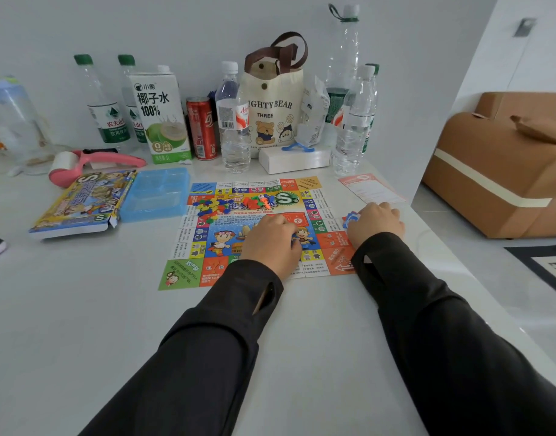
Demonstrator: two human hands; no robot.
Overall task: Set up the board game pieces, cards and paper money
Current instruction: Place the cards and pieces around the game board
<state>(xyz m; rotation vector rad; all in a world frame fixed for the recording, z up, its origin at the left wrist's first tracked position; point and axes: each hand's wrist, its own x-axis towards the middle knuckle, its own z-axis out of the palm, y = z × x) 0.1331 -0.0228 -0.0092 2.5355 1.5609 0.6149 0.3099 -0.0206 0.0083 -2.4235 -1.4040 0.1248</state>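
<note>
A plain, pale grey-white wall (pixel 176 26) runs behind the white bench (pixel 81 325), bare and matt, and ends in a square corner (pixel 440 105) on the right. Past that corner the room opens out to a brighter white wall (pixel 541 67) carrying one small grey fitting (pixel 525 26) high up; what it is I can't tell. The floor (pixel 478 272) down there is pale and glossy, catching soft reflections. On it sits a big brown cardboard box (pixel 506 158), banded with a pale strip of tape, its top flaps loosely folded. Nearer the edge lies a dark-bordered mat (pixel 544 265) with a black-and-white pattern. The light is even and cool, with only faint shadows.
</note>
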